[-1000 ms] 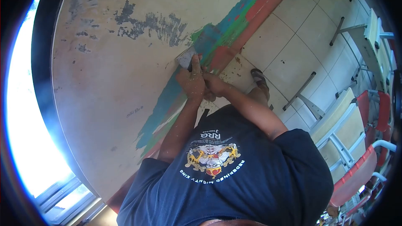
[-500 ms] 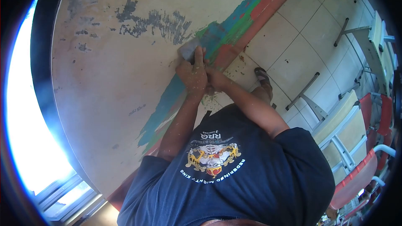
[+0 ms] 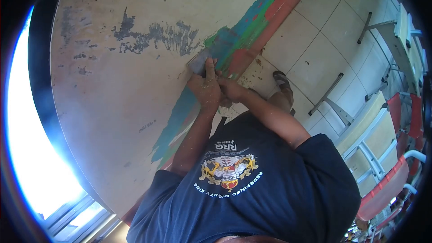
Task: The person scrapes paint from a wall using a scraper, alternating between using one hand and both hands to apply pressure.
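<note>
My left hand (image 3: 206, 90) is closed on a flat grey scraper (image 3: 198, 63), with a finger stretched along its blade. Close beside it, my right hand (image 3: 231, 90) is closed around the lower part of the same tool; the handle is mostly hidden by the fingers. The blade lies against a tan wall (image 3: 112, 81), at the border of a blue painted band (image 3: 180, 110). Green and red paint (image 3: 274, 22) runs alongside the blue. Dark grey bare patches (image 3: 157, 33) mark the tan surface above the blade.
Tiled floor (image 3: 315, 54) lies to the right, with small flakes scattered near the wall base. My sandalled foot (image 3: 282, 81) stands there. Chairs with pale boards (image 3: 369, 144) and a red seat (image 3: 384, 189) fill the right side. A bright window (image 3: 36, 153) is at the left.
The view has shifted slightly, so the wall marks appear further left. Both hands remain on the scraper, its blade now a little lower in view.
</note>
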